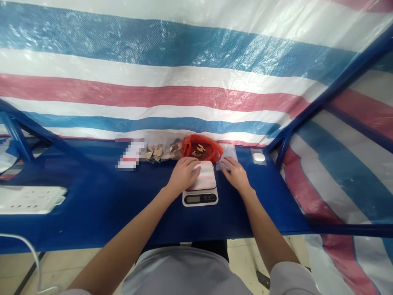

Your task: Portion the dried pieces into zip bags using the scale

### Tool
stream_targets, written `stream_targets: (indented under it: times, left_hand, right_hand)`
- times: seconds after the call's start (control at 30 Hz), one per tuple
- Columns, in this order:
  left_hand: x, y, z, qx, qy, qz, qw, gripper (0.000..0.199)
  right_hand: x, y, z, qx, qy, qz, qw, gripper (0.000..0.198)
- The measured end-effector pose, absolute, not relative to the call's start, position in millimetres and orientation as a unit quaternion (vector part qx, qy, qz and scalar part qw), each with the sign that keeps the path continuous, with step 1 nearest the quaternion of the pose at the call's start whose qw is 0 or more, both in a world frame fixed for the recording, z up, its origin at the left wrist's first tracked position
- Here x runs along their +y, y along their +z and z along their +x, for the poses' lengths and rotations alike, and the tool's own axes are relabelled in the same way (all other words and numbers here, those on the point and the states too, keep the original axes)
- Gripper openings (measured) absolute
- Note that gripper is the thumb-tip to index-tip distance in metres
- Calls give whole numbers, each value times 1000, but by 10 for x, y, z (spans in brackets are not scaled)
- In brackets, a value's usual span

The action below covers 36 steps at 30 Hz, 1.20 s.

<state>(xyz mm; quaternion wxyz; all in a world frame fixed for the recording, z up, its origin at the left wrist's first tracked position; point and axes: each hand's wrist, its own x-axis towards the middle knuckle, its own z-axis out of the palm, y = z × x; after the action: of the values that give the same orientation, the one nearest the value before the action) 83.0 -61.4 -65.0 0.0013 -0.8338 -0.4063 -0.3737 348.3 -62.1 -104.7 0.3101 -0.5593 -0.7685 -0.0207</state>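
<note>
A white digital kitchen scale (205, 180) stands in front of me, its dark display panel toward my body. My left hand (183, 175) is at the left edge of its weighing plate, fingers stretched out with nothing in them. To the right of the scale, my right hand (236, 174) rests with fingers spread on the near part of a clear plastic bag (229, 151). Behind the scale lies a red plastic bag (216, 150), its mouth wide, with dried, brownish slices (199, 151) inside. Clear bags of similar dried pieces (157, 152) lie left of it.
A partly blurred paper (130, 155) lies left of the bags. At the far right is a small clear packet with a white oval item (258, 157). A white power strip (30, 199) sits at left. Blue frame bars and striped sheeting (153, 98) enclose the blue table (123, 209).
</note>
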Motion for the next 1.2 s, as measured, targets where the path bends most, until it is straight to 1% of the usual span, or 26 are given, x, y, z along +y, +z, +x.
stream_targets:
  times: [0.1, 0.2, 0.3, 0.47, 0.63, 0.77, 0.87, 1.07, 1.13, 1.2]
  left_hand:
    - [-701, -840, 438, -460, -377, -803, 1, 30]
    - [-742, -1023, 157, -510, -336, -792, -11, 32]
    - [-760, -1135, 32, -542, -279, -793, -16, 39]
    - [-810, -1155, 59, -569, -196, -798, 5, 48]
    - [-846, -1100, 100, -577, -158, -802, 9, 51]
    - [-857, -1083, 99, -574, -171, -801, 15, 49]
    - [-862, -1041, 111, -549, -212, -808, 30, 42]
    - [-689, -728, 202, -454, -281, -843, 63, 30]
    - [-560, -619, 229, -447, -288, -846, 47, 32]
    - [-431, -551, 248, -453, -276, -847, 41, 39]
  right_hand:
    - [-732, -1176, 3349, -769, -42, -563, 300, 30]
    - [-802, -1266, 3270, -763, -43, -577, 288, 31]
    - [-833, -1312, 3248, -758, -33, -587, 282, 32]
    - [-846, -1318, 3262, -762, -8, -595, 255, 36]
    - [-867, -1279, 3239, -764, 15, -604, 227, 38]
    - [-874, -1255, 3230, -762, 24, -605, 229, 37]
    - [-868, -1258, 3235, -761, 28, -602, 239, 36]
    - [-859, -1295, 3245, -760, 24, -596, 259, 35]
    - [-857, -1308, 3246, -759, 19, -594, 266, 35]
    - [-856, -1317, 3247, -759, 16, -592, 270, 34]
